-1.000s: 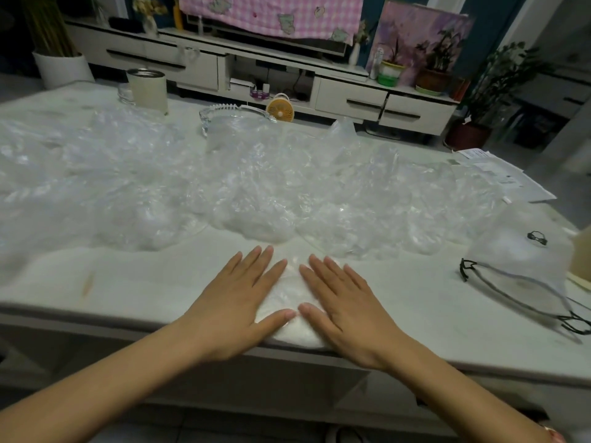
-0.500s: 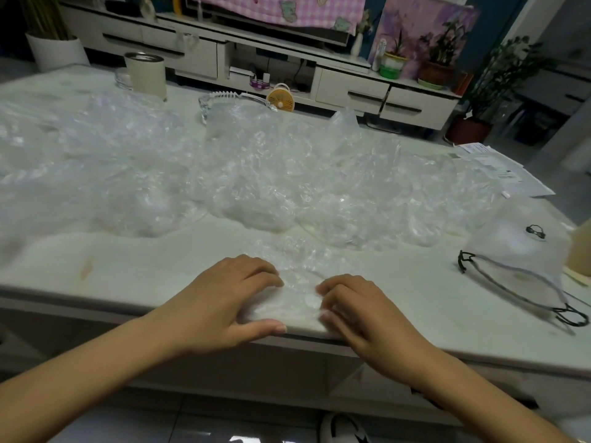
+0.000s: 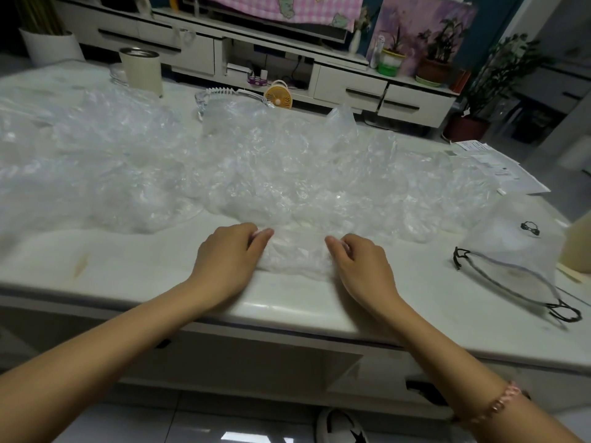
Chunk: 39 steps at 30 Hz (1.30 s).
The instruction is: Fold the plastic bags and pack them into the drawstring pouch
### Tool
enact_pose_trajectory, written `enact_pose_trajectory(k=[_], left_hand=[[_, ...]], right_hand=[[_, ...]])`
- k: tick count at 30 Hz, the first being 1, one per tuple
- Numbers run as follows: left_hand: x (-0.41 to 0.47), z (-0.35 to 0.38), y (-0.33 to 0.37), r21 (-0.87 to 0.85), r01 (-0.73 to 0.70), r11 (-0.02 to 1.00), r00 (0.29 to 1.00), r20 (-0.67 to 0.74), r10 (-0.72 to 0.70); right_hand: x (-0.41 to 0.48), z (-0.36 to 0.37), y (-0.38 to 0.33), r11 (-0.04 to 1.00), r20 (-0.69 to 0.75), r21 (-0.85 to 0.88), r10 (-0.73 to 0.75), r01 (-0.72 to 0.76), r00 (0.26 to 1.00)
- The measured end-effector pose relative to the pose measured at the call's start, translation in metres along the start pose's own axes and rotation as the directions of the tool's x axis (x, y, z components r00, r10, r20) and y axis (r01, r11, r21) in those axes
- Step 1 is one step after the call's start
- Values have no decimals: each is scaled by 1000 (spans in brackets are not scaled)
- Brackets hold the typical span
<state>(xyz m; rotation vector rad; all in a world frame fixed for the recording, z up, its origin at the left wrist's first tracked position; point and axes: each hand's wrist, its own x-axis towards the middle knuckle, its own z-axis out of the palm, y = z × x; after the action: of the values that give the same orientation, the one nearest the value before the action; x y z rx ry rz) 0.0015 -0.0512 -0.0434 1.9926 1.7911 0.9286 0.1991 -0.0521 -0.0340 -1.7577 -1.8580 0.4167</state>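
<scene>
Fingers (image 3: 260, 239) of the left hand (image 3: 230, 251) curl over one end of a small folded plastic bag (image 3: 297, 254), thumb and forefinger pinching its edge. The right hand (image 3: 361, 266) grips the other end with its fingers (image 3: 335, 246) bent in the same way. The bag lies flat at the centre of the frame, just in front of the heap.

A pale marble-look table (image 3: 128, 266) fills the middle of the view. A wide heap of crumpled clear plastic bags (image 3: 256, 174) spreads across it from the left edge almost to the right. Behind it, along the top, runs a white TV cabinet (image 3: 348, 84) with potted plants (image 3: 435, 59) at upper right. At right centre a translucent drawstring pouch (image 3: 511, 251) lies with its black cord loose, well apart from the hands. Printed papers (image 3: 499, 167) lie above it. At upper left a cream canister (image 3: 142, 70) stands on the table, and near top centre sits a small yellow fan (image 3: 279, 95).

Half a second ago both hands and the bag sat at the table's front edge, close together. Now they are farther in toward the heap and wider apart. A second ago the palms lay flat on the bag.
</scene>
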Motion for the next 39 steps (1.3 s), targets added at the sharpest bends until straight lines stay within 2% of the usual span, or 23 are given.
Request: enact_pose_trajectory(k=[4, 8, 10, 12, 14, 15, 17, 18, 19, 21, 23, 24, 25, 27, 28, 30, 31, 32, 34, 35, 37, 39], left_hand=[[1, 8, 12, 279, 38, 959, 999, -16, -35], [1, 9, 10, 544, 38, 838, 999, -5, -41], [2, 9, 4, 588, 35, 808, 999, -12, -35], [3, 8, 1, 481, 11, 877, 1000, -2, -12], [4, 2, -1, 111, 14, 994, 1000, -22, -11], [5, -5, 1, -122, 49, 991, 999, -4, -50], [6, -21, 7, -502, 151, 852, 988, 105, -113], [5, -29, 11, -599, 191, 778, 978, 183, -99], [3, -36, 15, -642, 221, 735, 963, 262, -61], [-2, -44, 22, -641, 254, 724, 915, 402, 34], [-8, -45, 27, -613, 254, 748, 865, 489, 107], [-11, -43, 29, -590, 244, 770, 848, 515, 125], [-14, -42, 30, -558, 229, 798, 844, 522, 123], [-12, -41, 30, -544, 209, 813, 893, 444, 67], [-9, -41, 27, -573, 222, 789, 930, 367, 5], [-4, -42, 23, -682, 284, 674, 957, 244, -157], [-4, -41, 23, -734, 323, 597, 946, 252, -203], [-7, -39, 25, -763, 382, 522, 924, 324, -204], [-18, -29, 32, -736, 504, 452, 854, 504, -131], [-23, -25, 37, -715, 520, 468, 835, 541, -101], [-28, -20, 42, -699, 488, 523, 855, 503, -127], [-26, -19, 41, -714, 483, 507, 867, 471, -163]], right_hand=[[1, 7, -3, 967, -38, -254, 18, -28, 999], [-1, 5, 0, 941, -83, -331, 46, -71, 995], [-4, 0, 5, 933, -117, -349, 46, -85, 992], [-7, -6, 12, 906, -125, -415, 29, -78, 992], [-8, -11, 17, 869, -77, -495, -42, -2, 996], [-7, -15, 18, 883, -48, -467, -86, 54, 995], [-5, -27, 12, 971, -35, -194, -147, 137, 989], [-5, -33, 6, 988, -37, 4, -152, 152, 988], [-5, -39, -3, 972, 1, 185, -149, 146, 989], [-6, -45, -20, 900, 254, 435, -151, 26, 955], [-10, -42, -32, 855, 539, 501, -188, -133, 821], [-11, -37, -34, 858, 616, 487, -206, -162, 761], [-12, -33, -36, 863, 646, 477, -216, -166, 732], [-13, -30, -39, 854, 623, 487, -192, -183, 759], [-12, -29, -40, 838, 597, 507, -171, -203, 784], [-11, -29, -40, 791, 542, 562, -129, -243, 830], [-10, -29, -40, 767, 505, 588, -102, -255, 857], [-10, -28, -40, 749, 461, 611, -75, -255, 884], [-12, -24, -41, 728, 386, 646, -50, -231, 921], [-12, -23, -42, 716, 369, 658, -40, -231, 928], [-13, -23, -42, 686, 380, 681, -33, -255, 925], [-14, -25, -42, 644, 411, 707, -39, -292, 911]])
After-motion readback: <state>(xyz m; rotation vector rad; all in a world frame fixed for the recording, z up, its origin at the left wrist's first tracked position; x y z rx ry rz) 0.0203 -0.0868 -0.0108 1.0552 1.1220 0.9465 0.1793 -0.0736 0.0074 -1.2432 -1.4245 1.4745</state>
